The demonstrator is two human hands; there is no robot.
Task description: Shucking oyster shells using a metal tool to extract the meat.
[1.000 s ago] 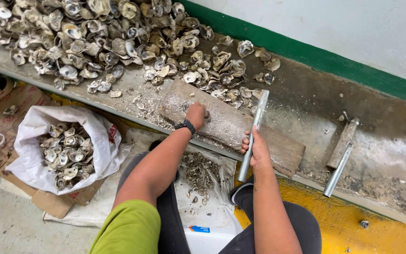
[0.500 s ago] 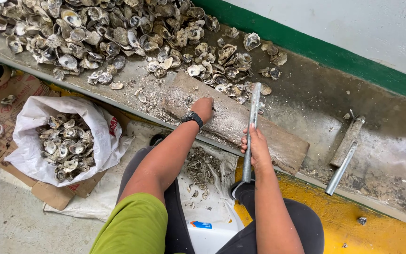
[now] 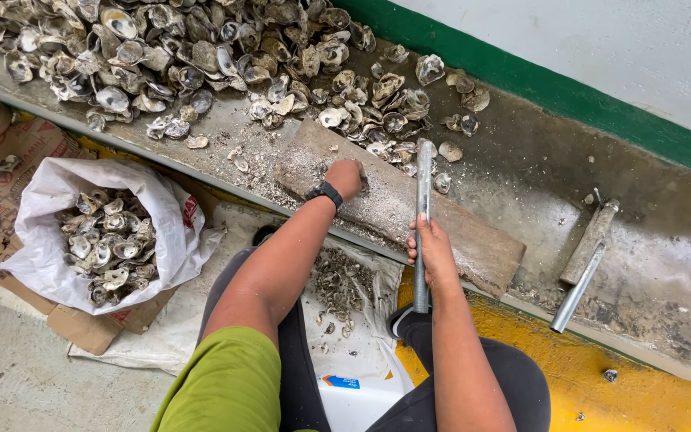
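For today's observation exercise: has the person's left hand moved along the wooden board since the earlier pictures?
No. The left hand sits at the same spot near the far left end of the wooden board; the camera moved.

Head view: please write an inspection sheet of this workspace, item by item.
Surface: grey concrete ledge, dusty with shell grit.
Job's things: wooden board lying on the ledge; metal pipe held upright over it.
Clutter: pile of oyster shells; white bag of shells; spare metal pipe; shell fragments in a sack between the knees.
Grippers: left hand rests on the board; right hand grips the metal pipe.
Cables: nothing seen.
Surroundings: white wall with green band; yellow floor.
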